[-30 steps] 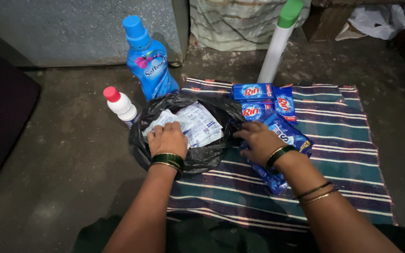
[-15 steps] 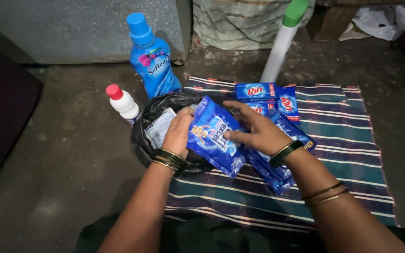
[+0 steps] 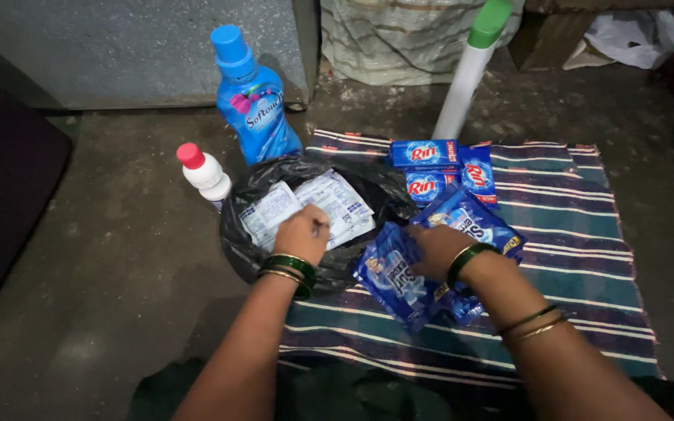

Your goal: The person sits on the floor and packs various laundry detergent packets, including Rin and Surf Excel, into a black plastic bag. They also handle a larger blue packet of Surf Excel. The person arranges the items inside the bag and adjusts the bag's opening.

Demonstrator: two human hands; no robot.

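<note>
Two hands work over a black plastic bag (image 3: 317, 261) that sits on the near left corner of a striped woven mat (image 3: 555, 234) on the concrete floor. Half a second ago both hands held a glossy blue detergent pouch (image 3: 394, 274) up above the bag; now that pouch lies flat on the mat at about 4 o'clock from the bag, just beside its rim, and overlaps a second blue pouch (image 3: 473, 222) lying at about 3 o'clock. So the pouch has come down outside the bag, not in it, and the white printed sachets (image 3: 329, 204) inside the bag show again.

The left hand (image 3: 299, 234) reaches from 6 o'clock into the bag's mouth, wrist level with the rim, green bangles on it; its fingers (image 3: 315, 226) are curled in narrow and seem to pinch the near edge of the white sachets (the grip itself is partly hidden by the knuckles). The right hand (image 3: 434, 248) comes in from 5 o'clock, palm down, resting on the laid-down pouch with fingers bent and pressing its upper edge; whether they close around it I cannot tell.

Beyond the bag, at 12 o'clock, stands a blue softener bottle (image 3: 255, 109); at 10 o'clock a small white bottle with a red cap (image 3: 204, 173); at 1 o'clock three blue soap bars (image 3: 440, 168) and a tall white bottle with a green cap (image 3: 470, 70).
</note>
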